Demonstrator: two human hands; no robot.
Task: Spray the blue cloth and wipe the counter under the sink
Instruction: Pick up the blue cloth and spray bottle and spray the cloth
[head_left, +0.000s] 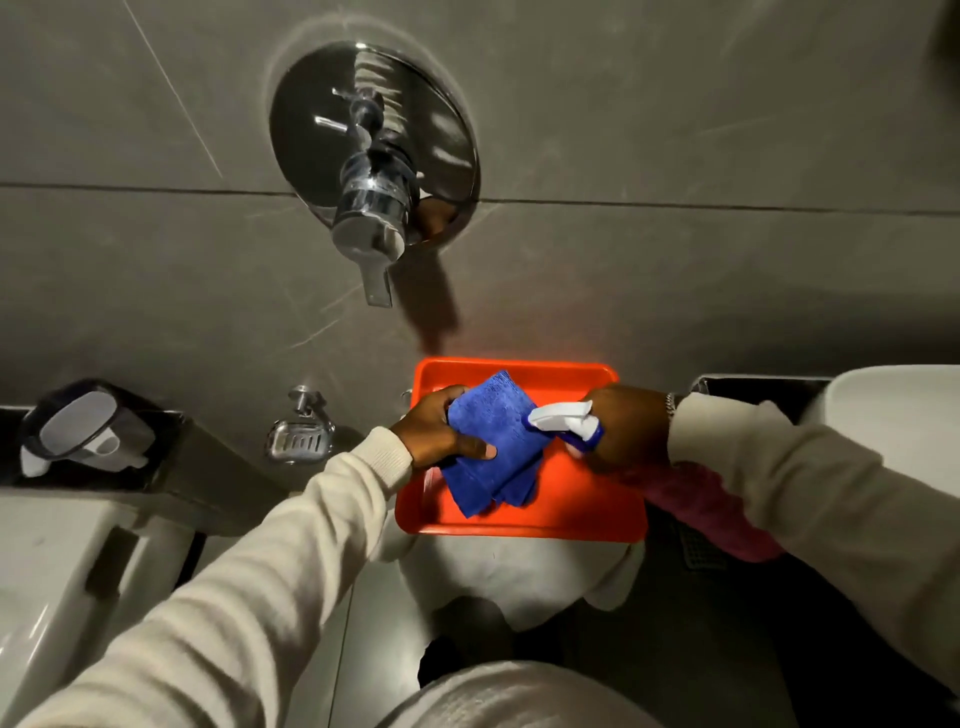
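A folded blue cloth (493, 441) hangs above an orange tray (571, 499), pinched at its left edge by my left hand (439, 434). My right hand (626, 426) grips a spray bottle (569, 420) with a white trigger head and blue collar. Its nozzle points left and touches or nearly touches the cloth. The bottle's pink body (711, 512) shows below my right sleeve, partly hidden.
The tray rests on a white stool or seat (519, 577) against a grey tiled wall. A chrome mixer valve (371, 156) sticks out above. At the left are a metal soap dish (298, 439) and a dispenser (83, 431). A white basin edge (898, 410) is at the right.
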